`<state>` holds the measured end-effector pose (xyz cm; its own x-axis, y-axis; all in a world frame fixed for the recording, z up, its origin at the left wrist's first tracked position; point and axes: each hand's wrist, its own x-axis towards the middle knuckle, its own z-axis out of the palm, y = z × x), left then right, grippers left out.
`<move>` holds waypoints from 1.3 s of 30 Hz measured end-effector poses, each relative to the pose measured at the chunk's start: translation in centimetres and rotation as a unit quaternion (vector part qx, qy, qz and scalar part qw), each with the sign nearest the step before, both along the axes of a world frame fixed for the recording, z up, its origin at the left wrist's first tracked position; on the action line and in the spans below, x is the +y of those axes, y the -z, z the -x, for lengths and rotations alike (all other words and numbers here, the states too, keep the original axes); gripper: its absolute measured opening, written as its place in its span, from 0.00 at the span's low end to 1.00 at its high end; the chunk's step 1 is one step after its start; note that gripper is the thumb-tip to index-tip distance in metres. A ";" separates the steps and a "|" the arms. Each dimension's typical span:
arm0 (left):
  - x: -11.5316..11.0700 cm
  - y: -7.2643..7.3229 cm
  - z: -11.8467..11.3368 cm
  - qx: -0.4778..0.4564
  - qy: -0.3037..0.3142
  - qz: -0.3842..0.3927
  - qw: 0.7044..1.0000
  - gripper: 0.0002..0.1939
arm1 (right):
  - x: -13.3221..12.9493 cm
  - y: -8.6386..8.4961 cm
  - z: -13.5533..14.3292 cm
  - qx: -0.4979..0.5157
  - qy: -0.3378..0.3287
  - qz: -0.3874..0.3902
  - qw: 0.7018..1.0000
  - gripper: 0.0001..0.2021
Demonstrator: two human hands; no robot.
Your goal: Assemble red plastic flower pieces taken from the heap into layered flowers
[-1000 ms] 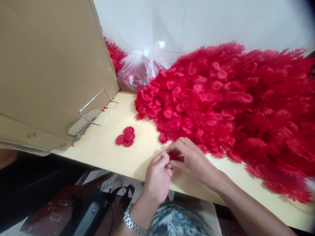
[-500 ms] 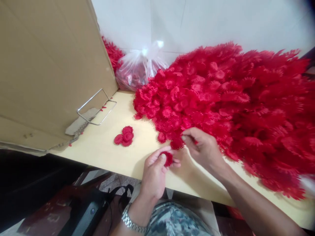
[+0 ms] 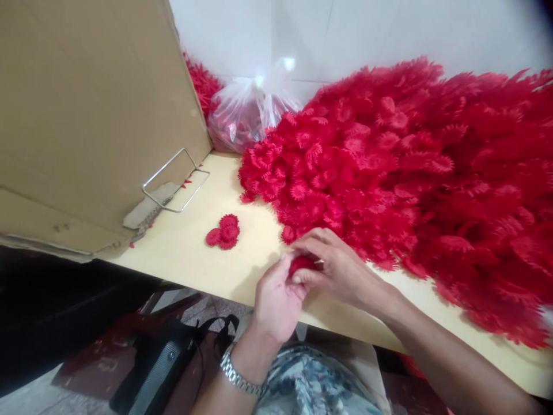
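Note:
Over the table's near edge my two hands meet around red fabric flower pieces (image 3: 302,264) with jagged petals. My left hand (image 3: 276,297), with a metal watch on its wrist, is closed on them from below. From the right, my right hand (image 3: 332,265) closes over the same pieces with thumb and fingers. How many pieces lie between the hands is hidden by the fingers. A small cluster of red flower pieces (image 3: 225,231) rests on the table to the left. Behind my right hand rises a large heap of similar red flower pieces (image 3: 367,167).
A tall cardboard box (image 3: 95,115) stands at the left, with a bent wire frame (image 3: 177,181) against its lower edge. Near the wall sits a clear plastic bag (image 3: 242,124) with red pieces inside. The pale tabletop (image 3: 173,253) runs along the front.
My right hand has come left from the heap's edge with a red flower piece and now meets my left hand. The view has shifted slightly.

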<state>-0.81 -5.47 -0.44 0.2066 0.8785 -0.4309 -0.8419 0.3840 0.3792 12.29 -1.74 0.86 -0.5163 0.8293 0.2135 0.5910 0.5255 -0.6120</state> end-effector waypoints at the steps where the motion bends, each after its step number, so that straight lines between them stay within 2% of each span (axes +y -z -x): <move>1: -0.1 0.0 -0.1 0.003 0.002 -0.011 1.000 0.13 | -0.3 0.3 0.3 0.011 -0.009 0.029 0.999 0.12; 4: -0.4 0.2 -0.4 0.029 0.006 -0.057 0.998 0.11 | -0.3 0.8 0.6 0.061 -0.035 0.065 0.995 0.06; 9: -0.8 0.8 -0.6 0.105 -0.012 -0.062 0.992 0.07 | -0.4 1.3 0.5 0.059 -0.050 0.018 0.997 0.11; 11: -0.7 1.0 -0.5 0.129 -0.020 -0.048 0.990 0.08 | -0.4 1.4 0.4 0.057 -0.017 -0.029 0.998 0.13; 14: -0.5 0.9 -0.1 0.128 -0.012 -0.043 0.991 0.10 | 1.0 1.1 -0.3 0.046 0.081 -0.149 0.984 0.14; 17: -0.4 0.8 0.4 0.082 0.003 -0.044 0.996 0.12 | 3.7 -0.1 -1.4 -0.088 0.159 -0.267 0.946 0.17; 20: -0.2 0.6 0.7 0.036 0.002 -0.030 0.999 0.15 | 5.4 -1.2 -2.3 -0.201 0.180 -0.296 0.916 0.16; 21: -0.2 0.6 0.7 0.028 0.000 -0.023 0.999 0.16 | 5.4 -1.4 -2.3 -0.200 0.181 -0.294 0.917 0.15; 23: -0.1 0.4 0.7 0.018 0.000 -0.010 1.000 0.18 | 4.5 -1.5 -2.0 -0.153 0.148 -0.271 0.939 0.13; 25: 0.0 0.3 0.5 0.014 -0.007 -0.005 1.000 0.18 | 2.9 -1.3 -1.2 -0.095 0.064 -0.198 0.973 0.12; 27: 0.0 0.2 0.3 0.017 -0.017 -0.011 1.000 0.14 | 1.2 -0.8 -0.2 -0.060 -0.014 -0.092 0.994 0.12; 29: -0.2 0.2 0.0 0.035 -0.020 -0.030 0.999 0.11 | 0.2 -0.2 0.6 -0.027 -0.030 -0.007 0.999 0.08; 31: -0.5 0.3 -0.3 0.070 -0.014 -0.051 0.996 0.09 | -0.2 0.3 1.0 0.021 -0.021 0.037 0.999 0.03; 35: -0.8 0.6 -0.5 0.123 -0.012 -0.063 0.990 0.07 | 0.0 0.9 0.8 0.103 -0.027 0.069 0.992 0.08; 39: -0.4 0.4 -0.5 0.137 -0.021 -0.068 0.988 0.07 | 0.4 0.8 0.9 0.087 -0.013 0.011 0.996 0.11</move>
